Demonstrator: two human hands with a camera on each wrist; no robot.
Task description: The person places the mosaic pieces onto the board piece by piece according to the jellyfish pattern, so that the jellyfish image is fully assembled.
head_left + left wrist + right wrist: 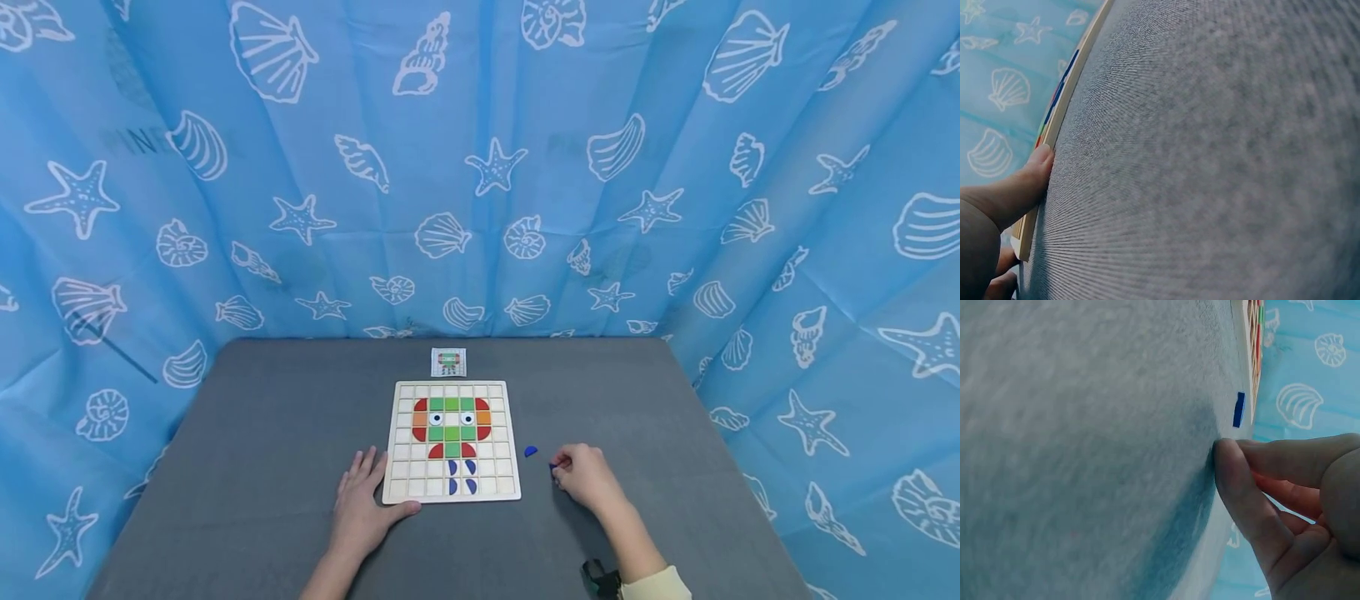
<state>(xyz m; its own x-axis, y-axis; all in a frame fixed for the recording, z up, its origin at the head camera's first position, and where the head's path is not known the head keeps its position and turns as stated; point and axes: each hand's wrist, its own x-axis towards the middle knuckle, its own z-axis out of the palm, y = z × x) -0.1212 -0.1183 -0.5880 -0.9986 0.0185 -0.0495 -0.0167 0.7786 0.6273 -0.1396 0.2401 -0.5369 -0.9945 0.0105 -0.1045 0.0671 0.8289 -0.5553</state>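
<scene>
A pale wooden grid board (pixel 495 487) lies on the table with red, green, orange, eye and blue pieces set in its cells. My left hand (pixel 362 510) steadies its near left corner, fingers spread along the left side and the thumb (pixel 1040 159) against the front edge. To the right of the board, my right hand (pixel 587 475) pinches a small blue piece (pixel 553 467) between thumb and forefinger, at the tabletop. The fingertips hide that piece in the right wrist view. A loose blue half-circle piece (pixel 531 451) lies between the board and my right hand.
A small picture card (pixel 448 362) showing a similar coloured figure on a grid lies behind the board. Grey cloth covers the table (pixel 300 417). A blue curtain (pixel 480 208) with white shells and starfish hangs behind and at both sides.
</scene>
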